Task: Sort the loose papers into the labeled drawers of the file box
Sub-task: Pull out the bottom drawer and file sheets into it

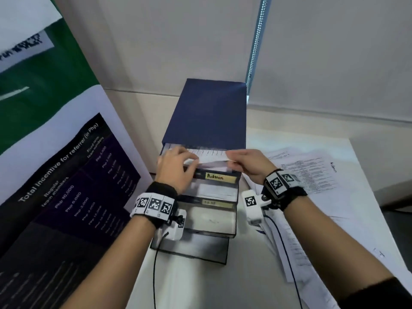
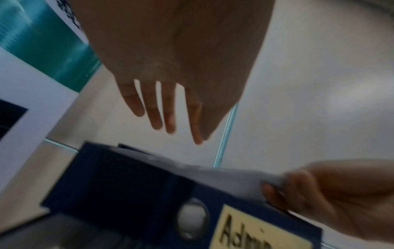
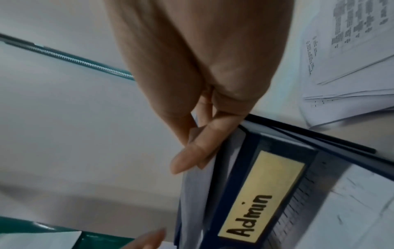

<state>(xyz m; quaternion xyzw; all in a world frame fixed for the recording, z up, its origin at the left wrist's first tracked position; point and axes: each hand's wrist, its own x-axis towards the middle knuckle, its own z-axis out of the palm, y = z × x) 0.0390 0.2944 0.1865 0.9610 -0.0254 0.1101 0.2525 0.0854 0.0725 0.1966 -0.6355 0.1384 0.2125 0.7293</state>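
Note:
The blue file box (image 1: 207,112) stands in the middle of the table with its drawers pulled out in steps. The top drawer carries a yellow "Admin" label (image 1: 220,177) (image 3: 258,198). A printed white sheet (image 1: 209,156) lies over that open drawer. My right hand (image 1: 243,162) pinches the sheet's right corner between thumb and fingers (image 3: 192,151). My left hand (image 1: 178,161) is over the sheet's left end, and in the left wrist view its fingers (image 2: 157,111) are straight and spread above the paper (image 2: 224,173). I cannot tell if they touch it.
A pile of loose printed papers (image 1: 312,172) covers the table right of the box. A large poster (image 1: 66,175) leans close on the left. A second labeled drawer (image 1: 214,204) and a lower one (image 1: 196,248) jut toward me. A wall stands behind.

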